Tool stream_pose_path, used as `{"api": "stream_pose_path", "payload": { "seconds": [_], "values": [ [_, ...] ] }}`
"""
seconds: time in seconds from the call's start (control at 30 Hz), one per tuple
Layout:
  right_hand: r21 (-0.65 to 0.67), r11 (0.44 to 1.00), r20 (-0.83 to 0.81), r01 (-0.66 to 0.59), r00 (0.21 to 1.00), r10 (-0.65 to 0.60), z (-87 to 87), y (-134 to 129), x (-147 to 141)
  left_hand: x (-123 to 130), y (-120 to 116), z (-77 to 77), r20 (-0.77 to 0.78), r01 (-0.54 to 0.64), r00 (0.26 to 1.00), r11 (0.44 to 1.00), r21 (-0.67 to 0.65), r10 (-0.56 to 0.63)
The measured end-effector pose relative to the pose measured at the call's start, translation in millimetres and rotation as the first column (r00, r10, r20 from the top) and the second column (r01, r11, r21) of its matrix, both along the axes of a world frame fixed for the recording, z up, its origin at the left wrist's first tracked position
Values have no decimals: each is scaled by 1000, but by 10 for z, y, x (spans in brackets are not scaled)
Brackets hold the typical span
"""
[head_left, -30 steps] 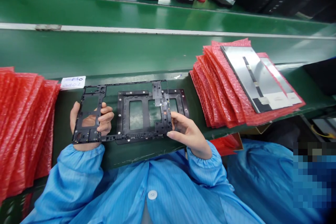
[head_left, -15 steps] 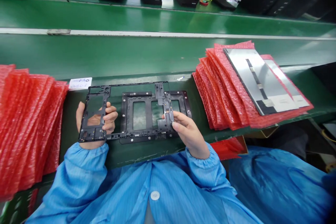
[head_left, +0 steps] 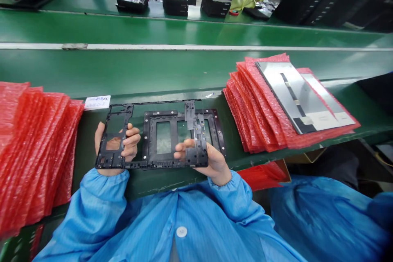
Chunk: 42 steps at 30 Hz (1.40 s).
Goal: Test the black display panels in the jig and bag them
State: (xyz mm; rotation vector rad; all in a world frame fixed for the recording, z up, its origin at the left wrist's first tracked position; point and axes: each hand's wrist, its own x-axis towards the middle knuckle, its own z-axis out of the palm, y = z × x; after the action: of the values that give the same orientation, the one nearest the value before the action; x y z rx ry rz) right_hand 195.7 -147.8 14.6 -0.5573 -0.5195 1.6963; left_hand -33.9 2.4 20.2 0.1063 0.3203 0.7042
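A thin black plastic tablet frame (head_left: pixel 118 159) with a large open middle is held up between both hands. My left hand (head_left: pixel 131 142) grips its left end, fingers curled round the inner bar and thumb side at the outer edge. Around the right end, my right hand (head_left: pixel 216 161) is closed, its fingers passing behind the frame and showing through the opening. Behind and below it, a black fixture plate (head_left: pixel 151 131) with rectangular windows and silver studs lies on the green bench (head_left: pixel 172 180), partly hidden by the frame.
Red bubble-wrap sleeves (head_left: pixel 39 151) are stacked at left, beside a handwritten white label (head_left: pixel 97 102). More red sleeves (head_left: pixel 251 110) at right carry silver display panels (head_left: pixel 294 90). Black parts (head_left: pixel 175 2) stand on the back shelf. A person's blue sleeve (head_left: pixel 325 217) is at lower right.
My right hand has moved from pinching the frame's right edge to reaching behind and around that end. The frame's right end has tilted slightly; the left hand keeps its hold.
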Motion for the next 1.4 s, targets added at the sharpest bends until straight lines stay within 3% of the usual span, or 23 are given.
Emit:
{"api": "stream_pose_path", "payload": {
  "seconds": [0.13,0.23,0.3,0.37,0.4,0.47,0.53,0.57,0.6,0.67,0.7,0.73,0.9,1.03,1.1,1.4],
  "values": [
    [7,1000,19,11,1000,-11,30,-19,-47,23,5,17,23,19,1000,1000,5,-19],
    [94,995,62,20,998,-26,98,-33,-11,28,65,23,-96,-12,995,998,60,18],
    [182,983,121,35,991,-58,163,-46,47,18,120,25,-227,-112,964,986,126,138],
    [245,967,213,76,968,-130,235,-62,108,7,126,46,-352,-275,867,928,251,352],
    [265,959,265,102,949,-174,268,-69,131,8,91,73,-398,-352,779,863,361,485],
    [288,945,355,158,899,-258,319,-75,144,41,-78,171,-424,-386,515,644,661,745],
    [300,929,406,219,852,-332,343,-65,109,131,-348,313,-305,-157,292,360,920,906],
    [304,920,419,247,833,-362,345,-54,77,197,-494,387,-229,30,270,229,973,935],
    [309,911,426,272,817,-388,341,-42,38,273,-630,454,-140,199,328,77,977,934],
    [332,889,418,316,796,-439,322,-20,-42,430,-834,544,-26,384,466,-176,906,884],
    [350,875,405,335,788,-463,309,-14,-76,501,-895,563,-2,417,519,-251,873,855],
    [366,862,394,351,781,-485,297,-12,-102,560,-932,566,1,435,543,-282,855,840],
    [390,839,451,379,716,-533,237,-65,-106,660,-957,502,-65,479,476,-197,855,877],
    [409,835,451,368,714,-536,200,-104,-75,642,-970,503,-110,458,562,-197,867,820],
    [418,832,430,364,728,-534,196,-115,-82,636,-976,507,-114,449,569,-191,873,815],
    [384,851,506,359,689,-519,163,-173,-102,606,-989,520,-69,483,580,-275,831,811]
  ]
}}
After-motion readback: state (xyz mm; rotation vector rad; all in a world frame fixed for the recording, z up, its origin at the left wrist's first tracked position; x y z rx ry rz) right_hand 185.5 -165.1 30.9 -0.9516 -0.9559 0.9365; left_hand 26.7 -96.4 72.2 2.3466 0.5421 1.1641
